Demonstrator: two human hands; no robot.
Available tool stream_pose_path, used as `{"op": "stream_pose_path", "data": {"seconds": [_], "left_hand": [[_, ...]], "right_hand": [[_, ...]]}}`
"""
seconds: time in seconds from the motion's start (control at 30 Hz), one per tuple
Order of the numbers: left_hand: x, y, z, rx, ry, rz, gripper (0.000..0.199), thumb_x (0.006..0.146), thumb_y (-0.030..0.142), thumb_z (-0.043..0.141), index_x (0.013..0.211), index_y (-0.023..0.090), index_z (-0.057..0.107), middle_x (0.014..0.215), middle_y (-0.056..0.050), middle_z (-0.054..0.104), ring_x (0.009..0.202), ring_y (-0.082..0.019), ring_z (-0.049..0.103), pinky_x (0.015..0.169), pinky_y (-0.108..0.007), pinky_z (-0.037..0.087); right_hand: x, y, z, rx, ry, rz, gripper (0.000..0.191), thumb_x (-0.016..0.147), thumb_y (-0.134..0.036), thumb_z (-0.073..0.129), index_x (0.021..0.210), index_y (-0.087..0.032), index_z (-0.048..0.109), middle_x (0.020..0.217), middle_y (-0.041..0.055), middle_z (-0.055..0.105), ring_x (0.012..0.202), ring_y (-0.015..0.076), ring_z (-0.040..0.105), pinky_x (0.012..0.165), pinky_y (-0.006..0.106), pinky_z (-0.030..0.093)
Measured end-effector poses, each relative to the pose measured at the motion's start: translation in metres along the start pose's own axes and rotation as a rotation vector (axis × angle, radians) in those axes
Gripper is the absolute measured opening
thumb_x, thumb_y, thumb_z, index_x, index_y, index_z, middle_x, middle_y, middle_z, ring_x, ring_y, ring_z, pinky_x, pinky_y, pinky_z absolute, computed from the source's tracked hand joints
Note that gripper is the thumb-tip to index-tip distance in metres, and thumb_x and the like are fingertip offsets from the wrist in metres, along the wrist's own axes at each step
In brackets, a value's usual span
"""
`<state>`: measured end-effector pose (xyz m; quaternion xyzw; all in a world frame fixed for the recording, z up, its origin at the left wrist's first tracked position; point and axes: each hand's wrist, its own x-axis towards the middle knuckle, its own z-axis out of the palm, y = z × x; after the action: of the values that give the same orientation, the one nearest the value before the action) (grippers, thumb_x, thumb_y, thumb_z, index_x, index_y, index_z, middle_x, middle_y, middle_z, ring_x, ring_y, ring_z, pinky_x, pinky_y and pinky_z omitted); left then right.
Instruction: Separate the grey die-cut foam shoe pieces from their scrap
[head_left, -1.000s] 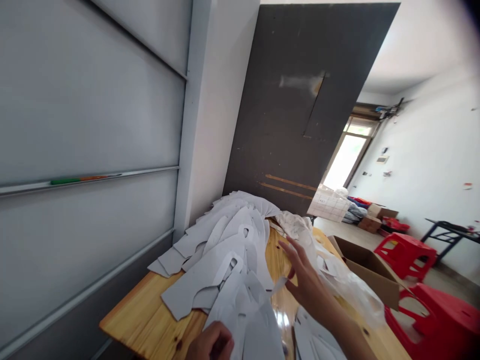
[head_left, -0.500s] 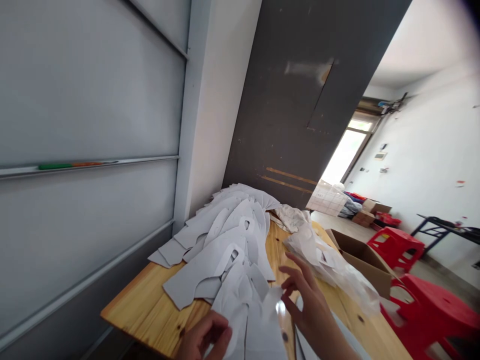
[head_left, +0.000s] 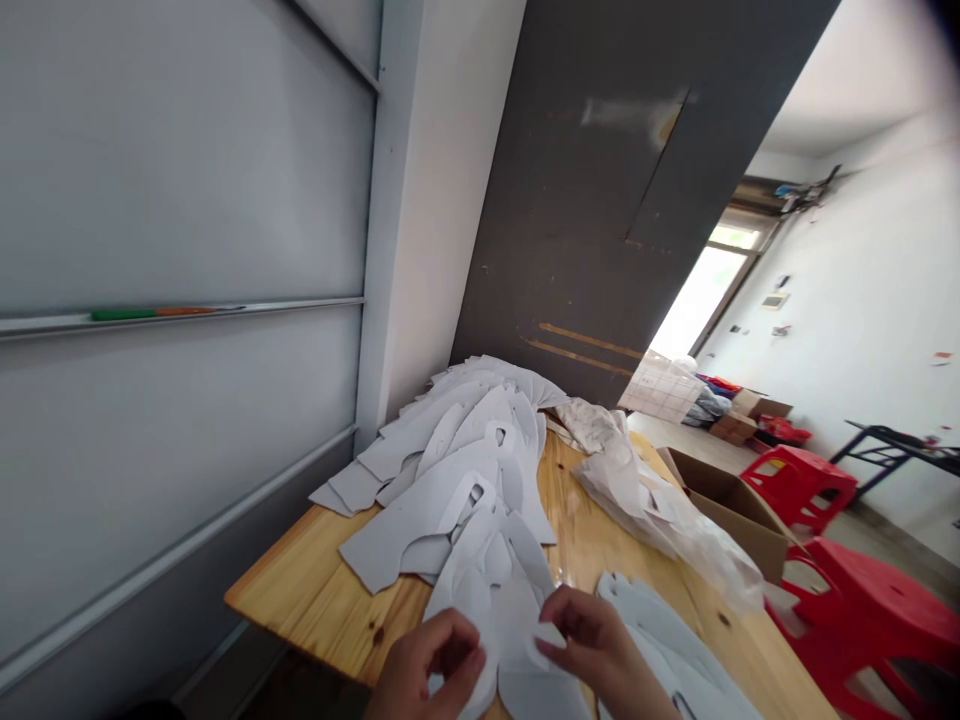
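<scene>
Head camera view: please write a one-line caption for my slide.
Left hand and right hand hold grey cut-out sheets on a wooden table, near a cardboard box.

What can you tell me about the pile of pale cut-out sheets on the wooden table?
The pile of pale grey cut-out sheets is a fanned, overlapping heap of thin, paper-like pieces with curved outlines, some with small slot-shaped holes. It lies on the wooden table, spreading from the far end toward the person. Its nearest pieces are gripped between the left hand and the right hand.
</scene>
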<state>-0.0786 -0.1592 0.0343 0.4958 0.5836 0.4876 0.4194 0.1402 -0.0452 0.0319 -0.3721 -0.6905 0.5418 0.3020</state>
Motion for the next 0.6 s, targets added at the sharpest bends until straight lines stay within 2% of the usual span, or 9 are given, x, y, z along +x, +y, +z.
{"op": "stream_pose_path", "data": {"seconds": [0.1, 0.23, 0.27, 0.33, 0.4, 0.43, 0.53, 0.6], "left_hand": [[0.010, -0.008, 0.005, -0.099, 0.024, -0.033, 0.029, 0.085, 0.051, 0.066, 0.080, 0.022, 0.065, 0.078, -0.001, 0.063, 0.081, -0.022, 0.060, 0.077, -0.030, 0.048], [0.010, -0.013, 0.006, -0.159, 0.110, -0.045, 0.027, 0.086, 0.048, 0.068, 0.080, 0.022, 0.067, 0.078, -0.001, 0.064, 0.080, -0.021, 0.060, 0.075, -0.029, 0.048], [0.009, -0.014, 0.005, -0.167, 0.130, -0.048, 0.027, 0.086, 0.048, 0.068, 0.080, 0.022, 0.068, 0.078, 0.000, 0.064, 0.079, -0.020, 0.059, 0.074, -0.029, 0.048], [0.008, -0.016, 0.003, -0.179, 0.157, -0.055, 0.028, 0.085, 0.049, 0.070, 0.082, 0.021, 0.068, 0.078, 0.000, 0.064, 0.078, -0.020, 0.059, 0.073, -0.029, 0.048], [0.008, -0.018, 0.001, -0.181, 0.165, -0.060, 0.028, 0.085, 0.049, 0.070, 0.084, 0.021, 0.069, 0.079, -0.001, 0.065, 0.079, -0.020, 0.059, 0.073, -0.029, 0.048], [0.008, -0.019, 0.001, -0.175, 0.163, -0.060, 0.028, 0.086, 0.049, 0.070, 0.085, 0.021, 0.069, 0.080, -0.001, 0.066, 0.079, -0.020, 0.060, 0.074, -0.029, 0.048], [0.007, -0.022, 0.002, -0.139, 0.143, -0.048, 0.028, 0.089, 0.049, 0.068, 0.086, 0.022, 0.070, 0.080, -0.001, 0.066, 0.080, -0.020, 0.061, 0.075, -0.029, 0.048], [0.007, -0.022, 0.002, -0.129, 0.126, -0.040, 0.029, 0.091, 0.050, 0.066, 0.086, 0.022, 0.070, 0.080, -0.001, 0.066, 0.080, -0.020, 0.061, 0.075, -0.029, 0.048]], "right_hand": [[-0.004, 0.021, 0.020, 0.152, 0.012, 0.071, 0.043, 0.069, -0.055, 0.091, 0.078, -0.020, 0.066, 0.067, -0.0018, 0.060, 0.064, 0.0157, 0.055, 0.062, 0.027, 0.042], [-0.013, 0.029, 0.031, 0.066, 0.089, 0.064, 0.042, 0.073, -0.055, 0.088, 0.074, -0.020, 0.064, 0.068, -0.0008, 0.060, 0.066, 0.0169, 0.056, 0.062, 0.028, 0.043], [-0.015, 0.028, 0.032, 0.070, 0.101, 0.060, 0.041, 0.074, -0.055, 0.088, 0.079, -0.021, 0.066, 0.069, -0.0001, 0.063, 0.068, 0.0183, 0.059, 0.063, 0.029, 0.045], [-0.018, 0.027, 0.034, 0.094, 0.126, 0.061, 0.048, 0.074, -0.053, 0.088, 0.104, -0.023, 0.068, 0.072, -0.0002, 0.068, 0.069, 0.0210, 0.063, 0.068, 0.033, 0.049], [-0.020, 0.027, 0.036, 0.090, 0.158, 0.064, 0.073, 0.072, -0.049, 0.090, 0.132, -0.025, 0.057, 0.071, -0.0018, 0.070, 0.073, 0.0243, 0.067, 0.077, 0.039, 0.053], [-0.021, 0.028, 0.036, 0.074, 0.172, 0.065, 0.082, 0.072, -0.048, 0.090, 0.140, -0.026, 0.050, 0.070, -0.0023, 0.070, 0.080, 0.0268, 0.069, 0.085, 0.043, 0.053], [-0.025, 0.033, 0.035, 0.026, 0.176, 0.075, 0.081, 0.073, -0.045, 0.088, 0.140, -0.025, 0.047, 0.069, 0.0000, 0.073, 0.111, 0.0341, 0.069, 0.111, 0.054, 0.042], [-0.028, 0.037, 0.033, 0.012, 0.172, 0.097, 0.079, 0.074, -0.044, 0.087, 0.140, -0.025, 0.046, 0.071, 0.0015, 0.075, 0.125, 0.0356, 0.065, 0.119, 0.057, 0.034]]}}
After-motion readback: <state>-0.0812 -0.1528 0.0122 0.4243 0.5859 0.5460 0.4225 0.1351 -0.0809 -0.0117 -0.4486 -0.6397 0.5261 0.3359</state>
